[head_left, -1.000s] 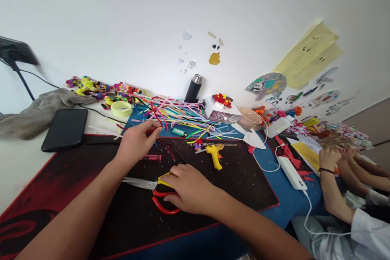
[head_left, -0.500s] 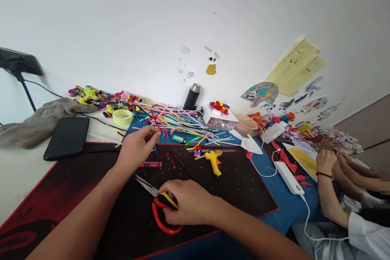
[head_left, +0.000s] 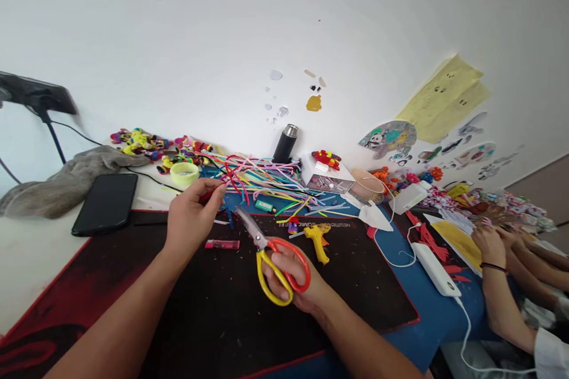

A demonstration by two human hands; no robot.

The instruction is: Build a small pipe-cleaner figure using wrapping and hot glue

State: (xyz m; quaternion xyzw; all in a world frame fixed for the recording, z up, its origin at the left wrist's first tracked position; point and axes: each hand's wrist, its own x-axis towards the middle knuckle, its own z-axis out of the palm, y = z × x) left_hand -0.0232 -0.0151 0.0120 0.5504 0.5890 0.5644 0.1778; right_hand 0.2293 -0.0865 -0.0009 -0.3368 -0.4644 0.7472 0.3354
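Head view: right hand grips scissors; left hand pinches red stem. Risk: blades nick left fingertips, being near them.

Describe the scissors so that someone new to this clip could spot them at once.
Start at the black and red desk mat and move to its middle. There the right hand holds up the scissors, steel blades pointing toward the pile of coloured pipe cleaners. One handle loop is yellow, one red, unlike the all-yellow glue gun nearby.
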